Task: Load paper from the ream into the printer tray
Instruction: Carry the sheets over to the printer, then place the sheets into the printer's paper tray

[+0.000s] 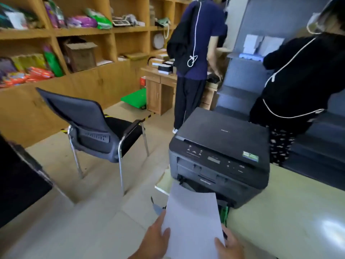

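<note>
My left hand (155,238) and right hand (230,243) each pinch a near corner of the paper (192,219), a thin white stack held out over the bench (291,212) edge. Its far edge reaches the dark open slot low on the printer (220,156), beside a green guide (224,212). I am at the feeding step. Next I should square the sheets and slide them in level, between the guides. The ream itself is not in view.
</note>
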`<action>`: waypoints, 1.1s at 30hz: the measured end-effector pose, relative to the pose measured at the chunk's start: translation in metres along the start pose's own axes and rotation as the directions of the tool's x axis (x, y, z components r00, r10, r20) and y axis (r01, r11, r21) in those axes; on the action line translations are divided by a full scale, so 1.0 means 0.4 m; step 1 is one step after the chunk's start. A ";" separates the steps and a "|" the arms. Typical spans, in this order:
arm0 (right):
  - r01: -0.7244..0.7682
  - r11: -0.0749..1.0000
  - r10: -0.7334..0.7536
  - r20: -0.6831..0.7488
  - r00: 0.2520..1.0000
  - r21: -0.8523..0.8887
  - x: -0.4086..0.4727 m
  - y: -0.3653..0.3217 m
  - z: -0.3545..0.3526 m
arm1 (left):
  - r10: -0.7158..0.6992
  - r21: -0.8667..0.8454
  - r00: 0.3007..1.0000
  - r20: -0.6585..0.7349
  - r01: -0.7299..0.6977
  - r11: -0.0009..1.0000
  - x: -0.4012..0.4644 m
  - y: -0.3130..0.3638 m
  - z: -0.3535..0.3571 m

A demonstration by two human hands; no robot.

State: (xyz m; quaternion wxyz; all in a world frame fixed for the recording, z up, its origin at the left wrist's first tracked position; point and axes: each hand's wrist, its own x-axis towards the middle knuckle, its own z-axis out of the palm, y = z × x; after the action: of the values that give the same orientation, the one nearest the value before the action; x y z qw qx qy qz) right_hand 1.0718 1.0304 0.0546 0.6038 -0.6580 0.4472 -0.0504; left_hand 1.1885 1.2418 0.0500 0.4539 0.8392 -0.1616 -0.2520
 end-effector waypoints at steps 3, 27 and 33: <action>-0.022 0.999 0.017 -0.139 0.990 -0.033 -0.013 0.013 0.024 | -0.006 -0.029 0.986 0.168 0.011 1.000 0.074 0.000 -0.017; -0.241 0.970 0.242 -0.252 0.937 0.036 0.123 -0.007 0.037 | -0.188 0.122 0.943 0.274 0.160 0.980 0.273 0.034 0.025; -0.234 0.969 0.247 -0.286 0.926 0.076 0.210 -0.009 0.041 | -0.218 0.222 0.958 0.188 0.174 0.959 0.326 0.053 0.033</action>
State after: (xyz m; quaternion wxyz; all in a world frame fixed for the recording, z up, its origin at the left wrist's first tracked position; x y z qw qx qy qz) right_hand 1.1334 0.9876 0.0135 0.5457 -0.5710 0.6078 -0.0821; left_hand 1.2870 1.1561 0.0259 0.3187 0.8617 -0.1493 -0.3655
